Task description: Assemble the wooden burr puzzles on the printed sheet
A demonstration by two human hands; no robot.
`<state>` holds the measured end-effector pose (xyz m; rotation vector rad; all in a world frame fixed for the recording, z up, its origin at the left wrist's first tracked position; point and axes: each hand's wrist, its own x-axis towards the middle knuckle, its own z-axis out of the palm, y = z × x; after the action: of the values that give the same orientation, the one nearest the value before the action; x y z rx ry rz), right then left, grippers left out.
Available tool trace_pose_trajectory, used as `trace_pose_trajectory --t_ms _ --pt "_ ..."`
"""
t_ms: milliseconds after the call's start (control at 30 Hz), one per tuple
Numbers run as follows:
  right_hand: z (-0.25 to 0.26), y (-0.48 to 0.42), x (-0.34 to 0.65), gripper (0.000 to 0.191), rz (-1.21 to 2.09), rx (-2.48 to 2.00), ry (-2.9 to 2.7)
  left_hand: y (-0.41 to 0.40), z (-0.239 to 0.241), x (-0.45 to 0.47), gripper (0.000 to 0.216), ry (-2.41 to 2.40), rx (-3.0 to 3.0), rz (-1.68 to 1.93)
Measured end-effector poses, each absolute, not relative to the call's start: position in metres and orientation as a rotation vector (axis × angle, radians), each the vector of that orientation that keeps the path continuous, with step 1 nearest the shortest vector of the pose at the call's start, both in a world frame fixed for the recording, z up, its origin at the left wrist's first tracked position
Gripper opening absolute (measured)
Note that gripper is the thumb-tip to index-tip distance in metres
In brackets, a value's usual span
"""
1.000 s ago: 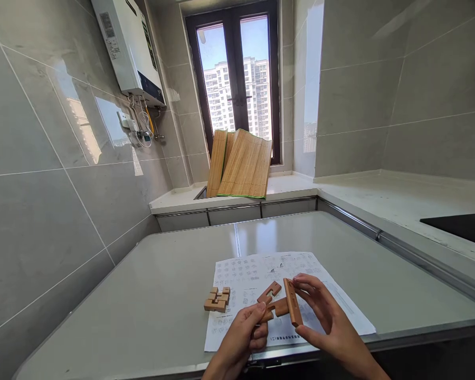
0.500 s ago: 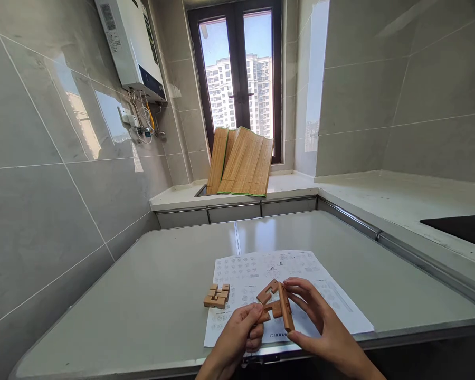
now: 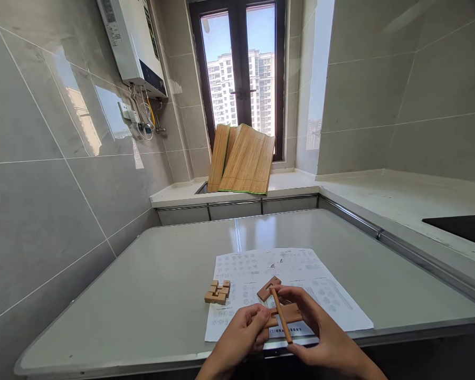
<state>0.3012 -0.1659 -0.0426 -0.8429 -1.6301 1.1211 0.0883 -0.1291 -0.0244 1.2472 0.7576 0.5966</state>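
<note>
My left hand (image 3: 243, 332) pinches the left end of a flat notched wooden puzzle piece (image 3: 293, 313), held level above the front of the sheet. In my right hand (image 3: 326, 330), a second wooden puzzle piece (image 3: 282, 317) is gripped by its two ends, thumb at the near end and fingers at the far end. Seen edge-on, this second piece crosses the first one near its notch; whether they interlock I cannot tell. Just beyond my hands, another slotted wooden piece (image 3: 265, 292) appears to lie on the printed paper sheet (image 3: 296, 264).
Several small notched wooden blocks (image 3: 217, 293) sit together at the sheet's left edge. All this is on a pale table (image 3: 142, 295) with rounded corners. A white counter (image 3: 380, 192) borders it at the back and right, with a folded bamboo mat (image 3: 247, 161) by the window.
The piece in my right hand has turned from showing its broad side to nearly edge-on. More of the left hand's piece now shows to its right. The camera view has shifted slightly.
</note>
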Motion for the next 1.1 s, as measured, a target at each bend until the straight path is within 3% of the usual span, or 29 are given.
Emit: trace_pose_trajectory --t_ms 833,900,1100 --pt "-0.036 -0.166 0.311 0.079 1.223 -0.774 -1.625 -0.134 -0.016 0.094 0.047 0.770 1.204 0.561" --pt "-0.039 -0.166 0.313 0.074 1.230 -0.775 -1.598 -0.134 -0.017 0.093 0.048 0.779 1.219 0.585" --pt "-0.060 -0.155 0.318 0.034 1.028 -1.057 -1.437 -0.132 -0.024 0.088 0.049 0.853 1.205 0.723"
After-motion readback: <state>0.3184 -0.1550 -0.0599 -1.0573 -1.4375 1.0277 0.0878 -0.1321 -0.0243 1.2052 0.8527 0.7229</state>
